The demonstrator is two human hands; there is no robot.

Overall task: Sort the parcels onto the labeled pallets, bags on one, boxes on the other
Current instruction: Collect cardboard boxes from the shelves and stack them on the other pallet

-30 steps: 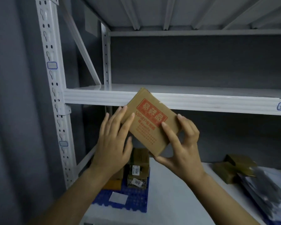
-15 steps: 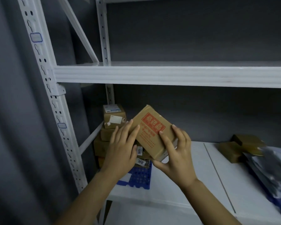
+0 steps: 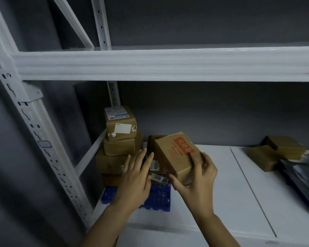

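Note:
My right hand (image 3: pixel 196 182) grips a small brown box with a red print (image 3: pixel 175 154), tilted, low over the right part of the blue pallet (image 3: pixel 159 198). My left hand (image 3: pixel 134 179) hovers flat and open just left of that box, over the pallet, holding nothing. Several brown boxes stand stacked on the pallet's left side (image 3: pixel 119 139), the top one bearing white labels. A dark box with number stickers (image 3: pixel 155 166) sits behind my hands, partly hidden.
A white shelf beam (image 3: pixel 168 63) runs overhead and a white upright post (image 3: pixel 34 131) stands at the left. On the white shelf surface (image 3: pixel 221 193) at the right lie two brown boxes (image 3: pixel 275 154) and grey bags (image 3: pixel 303 173) on another blue pallet.
The view tipped downward and the red-printed box came down toward the blue pallet. My left hand let go of the box; only my right hand holds it now.

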